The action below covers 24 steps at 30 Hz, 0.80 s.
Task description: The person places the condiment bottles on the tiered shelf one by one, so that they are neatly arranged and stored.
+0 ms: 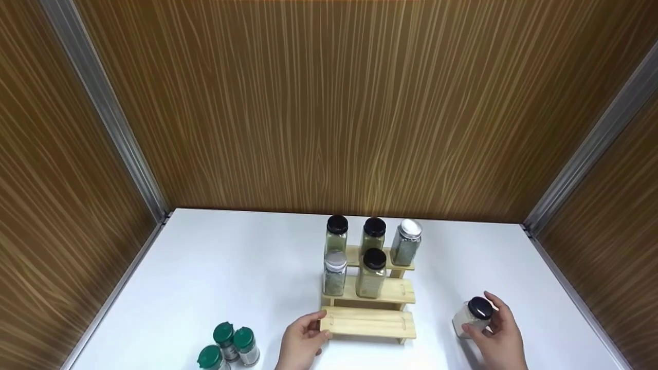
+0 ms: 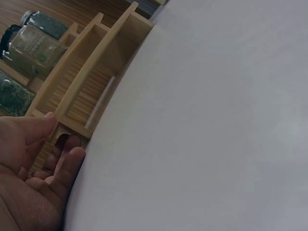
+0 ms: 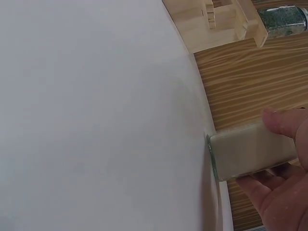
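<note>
While both hands are engaged, findings are as follows.

Item in right hand: small square jar (image 1: 472, 317) with black cap and pale contents, standing on the white table (image 1: 216, 267), well to the right of the rack.
Handling judgement, jar: appears to be glass, so rigid, smooth and likely slippery on its flat faces; breakable if dropped; probably light to moderate in weight. Best taken across two opposite flat sides below the cap, not by the cap alone.
Right hand (image 1: 496, 334): fingers (image 3: 284, 122) curled round the jar body, thumb on one face, the others on the opposite face; a closed wrap, not spread.
Item at left hand: stepped wooden rack (image 1: 367, 321), just beyond the left fingertips, carrying five jars on its upper tiers; lowest tier bare.
Handling judgement, rack: stiff, light wood; the load stands loose, so tilting could topple it. Hold low, at the end of the bottom step.
Left hand (image 1: 303, 341): fingers (image 2: 67, 159) bent at the rack's near left corner, thumb on top of the step, fingertips tucked under its edge; a pinch on that corner.
Nearby: three green-capped jars (image 1: 229, 347) stand left of the left hand, untouched.
</note>
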Available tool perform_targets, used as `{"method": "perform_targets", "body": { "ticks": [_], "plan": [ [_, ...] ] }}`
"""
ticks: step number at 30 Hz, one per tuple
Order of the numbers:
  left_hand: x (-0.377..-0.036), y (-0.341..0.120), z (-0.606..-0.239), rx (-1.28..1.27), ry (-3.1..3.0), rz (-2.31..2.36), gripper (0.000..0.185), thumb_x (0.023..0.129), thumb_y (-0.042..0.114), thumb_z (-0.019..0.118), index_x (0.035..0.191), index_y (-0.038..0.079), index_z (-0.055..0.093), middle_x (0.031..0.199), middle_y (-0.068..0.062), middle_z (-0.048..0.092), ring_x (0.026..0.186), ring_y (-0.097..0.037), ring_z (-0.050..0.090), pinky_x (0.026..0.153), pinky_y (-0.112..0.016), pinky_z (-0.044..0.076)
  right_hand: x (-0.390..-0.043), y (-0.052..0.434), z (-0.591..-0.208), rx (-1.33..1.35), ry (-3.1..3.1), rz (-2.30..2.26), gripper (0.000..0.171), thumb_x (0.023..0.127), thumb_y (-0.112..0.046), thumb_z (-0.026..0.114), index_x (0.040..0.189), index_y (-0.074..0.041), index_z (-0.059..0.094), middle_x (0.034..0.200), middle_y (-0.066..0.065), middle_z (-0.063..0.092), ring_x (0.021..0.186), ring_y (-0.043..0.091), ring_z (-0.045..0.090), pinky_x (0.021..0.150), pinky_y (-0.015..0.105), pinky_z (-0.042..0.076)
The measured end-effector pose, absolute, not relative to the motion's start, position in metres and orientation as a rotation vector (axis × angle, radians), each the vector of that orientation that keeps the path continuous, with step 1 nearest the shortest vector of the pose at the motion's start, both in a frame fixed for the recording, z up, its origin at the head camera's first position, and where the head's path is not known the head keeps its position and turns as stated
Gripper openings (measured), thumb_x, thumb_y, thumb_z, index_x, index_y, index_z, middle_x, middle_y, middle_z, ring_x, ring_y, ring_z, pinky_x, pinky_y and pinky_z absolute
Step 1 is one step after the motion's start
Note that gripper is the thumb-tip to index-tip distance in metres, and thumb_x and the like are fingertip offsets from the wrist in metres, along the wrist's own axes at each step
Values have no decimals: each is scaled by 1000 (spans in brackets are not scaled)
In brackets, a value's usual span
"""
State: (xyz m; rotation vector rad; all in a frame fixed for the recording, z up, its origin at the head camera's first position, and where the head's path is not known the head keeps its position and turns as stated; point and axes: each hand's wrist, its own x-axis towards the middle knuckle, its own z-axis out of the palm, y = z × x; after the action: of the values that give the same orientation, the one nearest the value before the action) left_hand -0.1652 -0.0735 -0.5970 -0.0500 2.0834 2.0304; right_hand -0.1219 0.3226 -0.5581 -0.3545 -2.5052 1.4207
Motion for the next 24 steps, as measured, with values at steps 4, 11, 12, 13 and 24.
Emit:
{"method": "perform_targets", "body": {
  "ticks": [4,11,12,13,24],
  "plan": [
    [-166,-74,-596,-69,2084,2026,48,93,-1,77,139,-3,63,110,-8,66,90,-16,64,63,-26,53,-120,319,-561,-354,-2472,1408,93,85,14,79,162,1,27,148,33,51,132,36,59,100,49,55],
    [-166,-75,-597,-64,2084,2041,48,92,0,79,138,-4,64,108,-8,68,88,-15,64,61,-25,52,-118,308,-561,-390,-2433,1416,89,84,16,79,159,2,32,151,30,50,136,46,52,99,47,55],
    [-166,-75,-597,-66,2081,2038,49,92,0,79,138,-3,64,109,-8,67,88,-15,64,61,-25,52,-118,306,-560,-393,-2418,1425,88,84,16,79,158,2,34,150,29,51,134,37,57,98,44,56],
    [-166,-75,-597,-68,2080,2035,49,92,0,79,138,-3,64,109,-8,67,88,-15,64,61,-25,52,-118,304,-559,-396,-2402,1435,88,83,16,79,158,1,35,150,28,52,131,27,60,98,40,57],
    [-165,-74,-595,-58,2096,2029,47,92,-1,77,138,-3,64,110,-9,67,88,-16,62,61,-25,53,-125,267,-544,-265,-2342,1449,83,81,14,84,153,-1,45,143,23,60,109,-16,52,89,19,57]
  ]
}}
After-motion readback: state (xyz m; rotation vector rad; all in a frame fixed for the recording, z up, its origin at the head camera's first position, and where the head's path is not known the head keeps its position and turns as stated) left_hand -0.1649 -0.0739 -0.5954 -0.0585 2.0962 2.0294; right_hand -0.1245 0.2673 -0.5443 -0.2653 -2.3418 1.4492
